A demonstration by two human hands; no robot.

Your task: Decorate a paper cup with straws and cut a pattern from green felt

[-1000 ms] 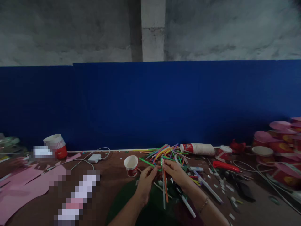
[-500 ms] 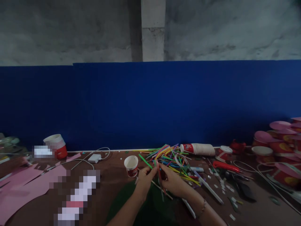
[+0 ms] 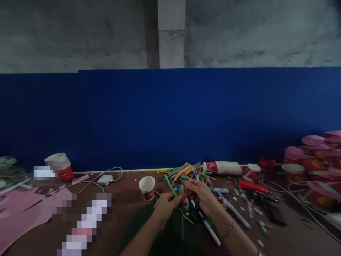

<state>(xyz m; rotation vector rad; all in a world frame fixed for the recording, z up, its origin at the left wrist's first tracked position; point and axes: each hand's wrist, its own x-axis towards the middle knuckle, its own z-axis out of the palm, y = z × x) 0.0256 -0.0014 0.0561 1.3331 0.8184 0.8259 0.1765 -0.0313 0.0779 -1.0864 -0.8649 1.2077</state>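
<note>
My left hand (image 3: pixel 167 208) pinches a thin green stick (image 3: pixel 170 185), pipe-cleaner or straw-like, that slants up and left from the fingers. A thin grey strip (image 3: pixel 182 224) hangs down below those fingertips. Just to the right, my right hand (image 3: pixel 201 195) has its fingers closed on an orange stick (image 3: pixel 184 196), which looks bent; the exact grip is partly hidden. Behind both hands lies a loose heap of coloured sticks (image 3: pixel 183 171). A red and white paper cup (image 3: pixel 147 188) stands upright left of my left hand.
A stack of paper cups (image 3: pixel 222 168) lies beyond the heap. On the right are a red-handled tool (image 3: pixel 253 186), white pens (image 3: pixel 211 233), paper scraps and red cups with pink discs (image 3: pixel 314 140). To the left are a white adapter (image 3: pixel 105 180), pink sheets (image 3: pixel 32 213) and stacked cups (image 3: pixel 65 172).
My right hand has moved up and away from my left, opening a gap between them. The orange stick now shows between the hands. My left hand has lowered slightly, still holding the green stick.
</note>
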